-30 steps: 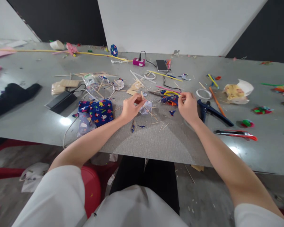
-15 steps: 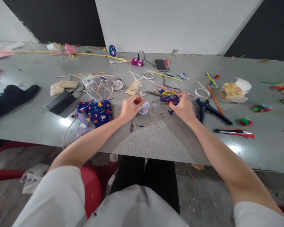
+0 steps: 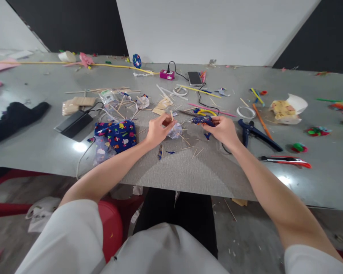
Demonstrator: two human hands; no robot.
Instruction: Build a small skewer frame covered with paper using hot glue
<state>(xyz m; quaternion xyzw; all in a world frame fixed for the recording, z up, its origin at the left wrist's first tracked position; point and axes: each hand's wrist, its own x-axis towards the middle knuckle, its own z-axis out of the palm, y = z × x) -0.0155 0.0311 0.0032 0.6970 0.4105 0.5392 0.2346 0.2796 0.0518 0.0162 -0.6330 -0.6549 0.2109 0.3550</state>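
My left hand [image 3: 157, 131] is closed in a pinch on a short wooden stick [image 3: 171, 115] that stands upright above a small pale paper piece [image 3: 175, 131] with thin sticks fanning out of it. My right hand [image 3: 223, 129] is closed round a small dark blue tool [image 3: 201, 120] with a black cord, lying just left of the fingers and pointing toward the left hand. Loose toothpicks [image 3: 196, 152] lie scattered on the grey table [image 3: 171, 171] between and in front of both hands.
A blue patterned cloth [image 3: 116, 135] lies left of my left hand, with a black power bank [image 3: 73, 123] beyond it. Blue pliers [image 3: 257, 133], a tape ring [image 3: 246, 112] and a red-handled cutter [image 3: 286, 161] lie to the right. A phone [image 3: 194, 78] and a pink charger [image 3: 167, 74] sit further back.
My right hand has come down and left from holding a thin pink stick up, and has closed on the dark blue tool. The left hand has kept its pinch and place.
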